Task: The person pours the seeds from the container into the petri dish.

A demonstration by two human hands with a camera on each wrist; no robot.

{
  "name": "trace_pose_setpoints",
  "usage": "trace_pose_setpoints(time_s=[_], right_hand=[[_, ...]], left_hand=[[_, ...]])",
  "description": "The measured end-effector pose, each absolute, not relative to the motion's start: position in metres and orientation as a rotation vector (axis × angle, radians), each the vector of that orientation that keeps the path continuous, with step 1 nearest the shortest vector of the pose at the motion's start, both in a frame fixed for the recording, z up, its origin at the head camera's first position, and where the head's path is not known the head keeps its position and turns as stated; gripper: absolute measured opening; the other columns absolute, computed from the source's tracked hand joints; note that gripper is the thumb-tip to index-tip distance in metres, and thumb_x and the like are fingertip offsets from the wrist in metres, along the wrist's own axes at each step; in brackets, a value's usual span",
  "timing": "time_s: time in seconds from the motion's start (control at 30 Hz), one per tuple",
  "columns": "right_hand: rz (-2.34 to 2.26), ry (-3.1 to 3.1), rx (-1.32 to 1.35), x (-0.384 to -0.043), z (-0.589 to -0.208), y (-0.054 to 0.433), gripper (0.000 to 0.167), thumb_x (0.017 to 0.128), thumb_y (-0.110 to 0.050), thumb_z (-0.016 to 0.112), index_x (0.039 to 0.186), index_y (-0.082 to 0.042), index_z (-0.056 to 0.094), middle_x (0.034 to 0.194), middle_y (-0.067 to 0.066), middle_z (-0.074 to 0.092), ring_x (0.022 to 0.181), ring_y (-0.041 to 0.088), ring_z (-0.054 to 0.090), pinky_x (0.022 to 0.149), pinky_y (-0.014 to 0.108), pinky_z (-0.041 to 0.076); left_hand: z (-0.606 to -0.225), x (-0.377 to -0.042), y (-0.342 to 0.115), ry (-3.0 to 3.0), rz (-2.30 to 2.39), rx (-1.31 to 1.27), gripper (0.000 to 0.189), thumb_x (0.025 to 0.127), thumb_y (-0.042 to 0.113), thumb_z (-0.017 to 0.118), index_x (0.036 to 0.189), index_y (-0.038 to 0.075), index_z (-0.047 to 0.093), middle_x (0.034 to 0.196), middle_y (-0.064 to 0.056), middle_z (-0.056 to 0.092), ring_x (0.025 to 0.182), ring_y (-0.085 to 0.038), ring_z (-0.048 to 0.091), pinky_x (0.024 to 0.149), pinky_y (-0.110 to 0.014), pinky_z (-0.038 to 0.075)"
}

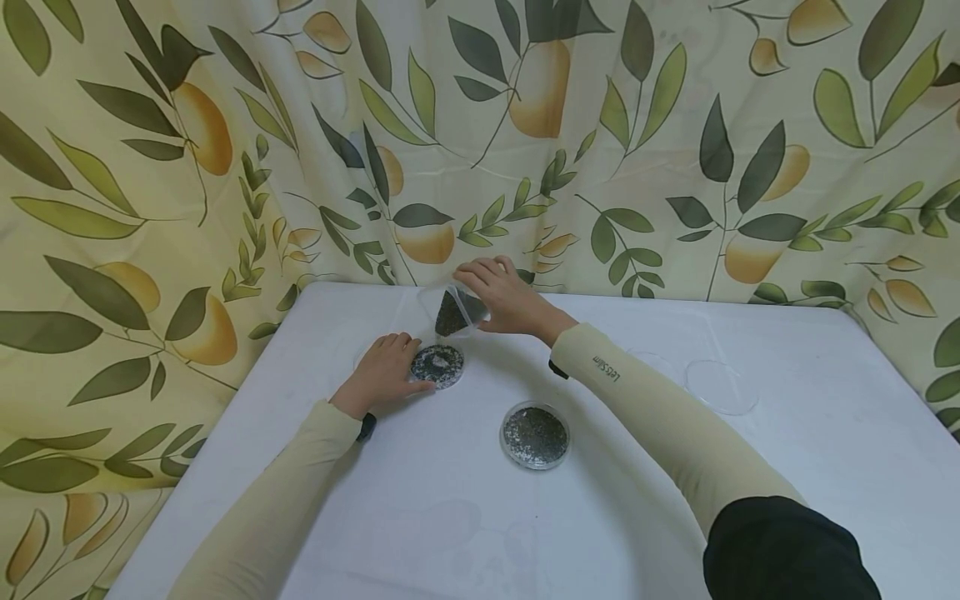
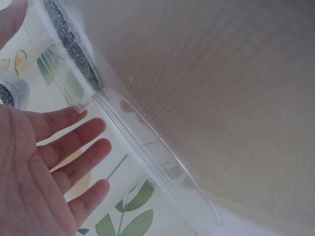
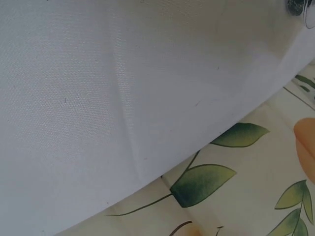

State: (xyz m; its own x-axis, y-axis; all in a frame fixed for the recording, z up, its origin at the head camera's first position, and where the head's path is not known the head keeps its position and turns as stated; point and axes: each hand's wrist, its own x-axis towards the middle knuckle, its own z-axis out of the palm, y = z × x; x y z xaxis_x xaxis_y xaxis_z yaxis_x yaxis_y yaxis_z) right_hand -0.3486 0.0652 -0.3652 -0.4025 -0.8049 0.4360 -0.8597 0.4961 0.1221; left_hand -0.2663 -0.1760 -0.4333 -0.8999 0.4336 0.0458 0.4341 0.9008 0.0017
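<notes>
My right hand (image 1: 510, 300) grips a clear container (image 1: 471, 308) partly filled with dark grains, tilted over a round petri dish (image 1: 438, 367). That dish holds dark and silvery grains with a pale patch in the middle. Around its left side my left hand (image 1: 384, 373) holds it, thumb at the near rim and fingers at the far rim. In the left wrist view, the index fingertip meets the dish wall, while the other fingers (image 2: 81, 164) spread loosely. A second petri dish (image 1: 536, 435), filled with similar grains, sits nearer me.
Flat clear lids (image 1: 722, 387) lie on the white table (image 1: 600, 517) beside my right forearm. Another clear round piece (image 2: 152, 152) shows beside the held dish in the left wrist view. A leaf-and-fruit patterned curtain (image 1: 637, 167) hangs behind the table's far edge.
</notes>
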Motion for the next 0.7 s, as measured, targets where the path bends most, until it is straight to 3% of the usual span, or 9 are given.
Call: trace_pose_setpoints(time_s=[0.7], right_hand=[[0.171,-2.279,1.383,-0.3504,-0.3644,0.0644,0.082,0.064,-0.028,0.085,0.132,-0.005,0.046,0.133,0.01,0.048,0.125,0.028,0.042,0.102,0.048,0.032]], left_hand=[[-0.4366,-0.2685,-0.1765,-3.027,-0.011,-0.674,0.082,0.08,0.063,0.059,0.13,-0.001,0.049,0.122,-0.017,0.054,0.119,-0.033,0.05,0.104,-0.047,0.039]])
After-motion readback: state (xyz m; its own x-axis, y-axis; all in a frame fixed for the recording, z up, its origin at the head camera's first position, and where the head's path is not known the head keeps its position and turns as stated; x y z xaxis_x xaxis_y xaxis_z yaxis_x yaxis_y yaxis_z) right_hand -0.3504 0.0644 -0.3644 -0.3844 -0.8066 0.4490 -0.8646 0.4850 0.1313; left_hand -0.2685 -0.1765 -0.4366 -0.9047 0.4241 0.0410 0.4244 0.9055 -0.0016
